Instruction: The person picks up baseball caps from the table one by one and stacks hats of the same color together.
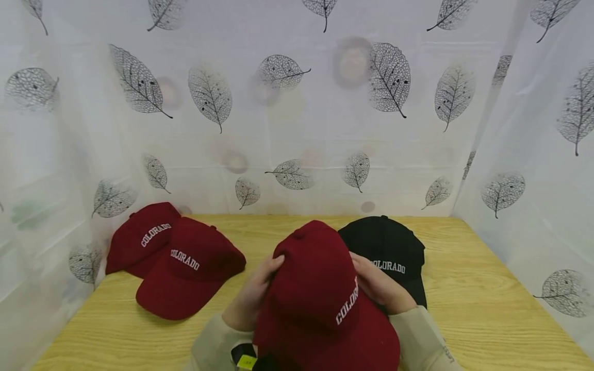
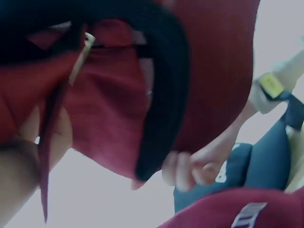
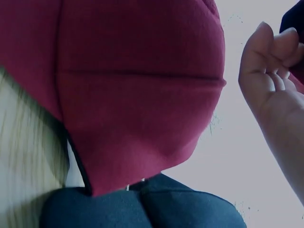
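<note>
In the head view a dark red cap [image 1: 315, 278] with white COLORADO lettering is held between both hands, its brim toward me. My left hand [image 1: 254, 293] grips its left side, thumb up near the crown. On its right side my right hand [image 1: 382, 286] holds the edge, the fingers partly behind it. The left wrist view shows a cap's inside with a dark sweatband [image 2: 166, 104], a strap and a metal buckle [image 2: 83, 57]; right-hand fingers [image 2: 190, 171] curl near the band. A large red crown [image 3: 142, 85] fills much of the right wrist view.
A black COLORADO cap [image 1: 385, 242] sits on the wooden table [image 1: 492, 319] just behind my right hand. Two red caps [image 1: 185, 273] overlap at the left. Another lettered red cap [image 2: 237, 209] edges into the left wrist view. A leaf-print curtain [image 1: 297, 129] encloses the table.
</note>
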`<state>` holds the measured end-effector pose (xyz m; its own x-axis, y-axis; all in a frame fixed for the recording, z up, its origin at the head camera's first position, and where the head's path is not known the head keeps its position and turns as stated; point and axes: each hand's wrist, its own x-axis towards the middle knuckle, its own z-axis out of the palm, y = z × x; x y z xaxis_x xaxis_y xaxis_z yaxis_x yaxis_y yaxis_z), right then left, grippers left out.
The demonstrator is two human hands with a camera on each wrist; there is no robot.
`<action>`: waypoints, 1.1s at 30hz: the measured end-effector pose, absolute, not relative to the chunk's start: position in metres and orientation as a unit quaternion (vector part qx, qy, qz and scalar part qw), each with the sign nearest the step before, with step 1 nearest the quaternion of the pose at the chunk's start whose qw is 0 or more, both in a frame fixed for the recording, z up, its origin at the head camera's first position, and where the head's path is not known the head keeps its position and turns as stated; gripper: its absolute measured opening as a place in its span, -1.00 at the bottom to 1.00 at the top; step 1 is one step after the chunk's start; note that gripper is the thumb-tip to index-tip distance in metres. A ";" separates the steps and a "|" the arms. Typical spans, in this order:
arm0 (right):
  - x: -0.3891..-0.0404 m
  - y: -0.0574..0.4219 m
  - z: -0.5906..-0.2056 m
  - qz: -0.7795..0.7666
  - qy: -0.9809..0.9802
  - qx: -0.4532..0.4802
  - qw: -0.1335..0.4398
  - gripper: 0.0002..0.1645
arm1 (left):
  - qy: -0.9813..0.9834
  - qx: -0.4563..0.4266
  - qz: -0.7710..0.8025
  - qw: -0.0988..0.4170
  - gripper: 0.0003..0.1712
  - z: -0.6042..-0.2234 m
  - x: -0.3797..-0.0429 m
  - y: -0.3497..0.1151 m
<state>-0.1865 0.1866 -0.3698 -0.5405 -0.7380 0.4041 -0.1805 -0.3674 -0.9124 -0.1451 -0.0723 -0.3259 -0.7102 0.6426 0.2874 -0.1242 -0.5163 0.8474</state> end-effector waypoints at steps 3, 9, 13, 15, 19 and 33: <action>-0.187 0.190 -0.371 -0.707 0.542 -0.408 0.199 -0.56 | 0.469 0.312 0.801 0.203 -0.80 -0.326 -0.151 -0.075; -0.189 0.194 -0.373 -0.689 0.586 -0.386 0.183 -0.64 | 0.533 0.289 0.780 0.158 -0.79 -0.327 -0.159 -0.080; -0.189 0.195 -0.374 -0.685 0.588 -0.390 0.182 -0.67 | 0.542 0.285 0.775 0.160 -0.77 -0.328 -0.161 -0.080; -0.189 0.195 -0.374 -0.688 0.583 -0.390 0.183 -0.71 | 0.549 0.274 0.772 0.162 -0.76 -0.329 -0.162 -0.079; -0.189 0.194 -0.374 -0.688 0.577 -0.402 0.177 -0.75 | 0.571 0.237 0.770 0.159 -0.71 -0.329 -0.163 -0.078; -0.187 0.189 -0.373 -0.710 0.584 -0.382 0.096 -0.78 | 0.639 0.209 0.725 0.148 -0.52 -0.342 -0.186 -0.091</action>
<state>-0.1866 0.1888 -0.3732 -0.6899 -0.5825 0.4298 -0.3090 -0.3000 -0.9025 -0.1857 -0.0909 -0.3421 -0.8689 0.4819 0.1132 0.0522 -0.1382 0.9890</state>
